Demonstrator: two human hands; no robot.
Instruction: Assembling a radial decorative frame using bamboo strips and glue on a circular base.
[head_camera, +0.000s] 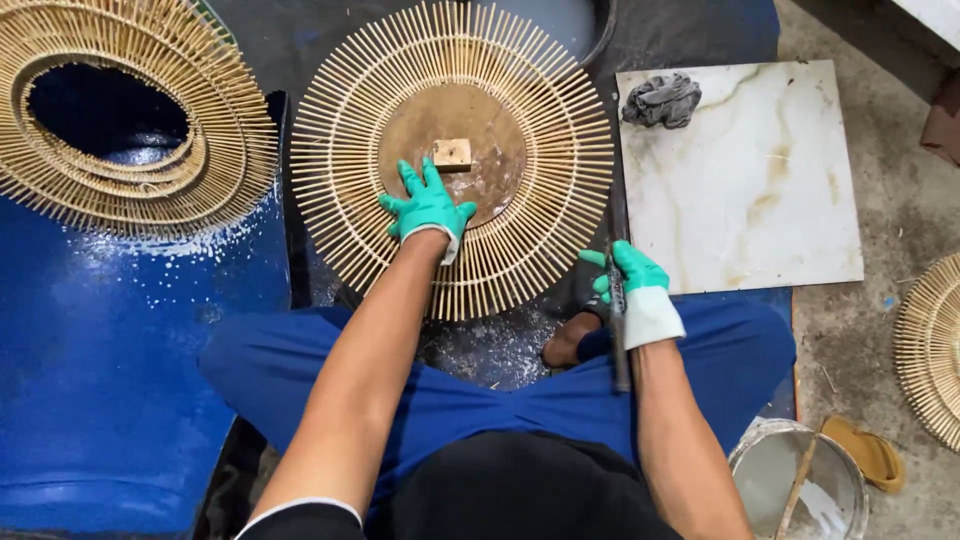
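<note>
The left hand (428, 205), in a green glove, lies flat and spread on the round stick panel (452, 158), fingers over the edge of its brown centre disc (452, 150). It holds nothing; pressed down like this, it seems to pin the panel so it does not slide or turn. Just beyond the fingertips, a small wooden block (452, 154) sits on the disc, close to the middle.

The right hand (632, 290), also gloved, is closed around a thin dark tool (616, 320) held upright, its shaft running down toward the lap. It hovers at the panel's near right rim, probably so the tool stays ready while the other hand steadies the work.

The panel rests on the floor between the person's crossed legs, within easy reach of both arms. Beyond the right hand lies a pale marble tile (740, 180) with a grey rag (662, 100) on its far corner. Far out past the left hand, a stack of similar stick rings (130, 190) rests on a blue sheet (110, 370). Beside the right elbow stands a white bucket (760, 470) with a stick (797, 485) in it.
</note>
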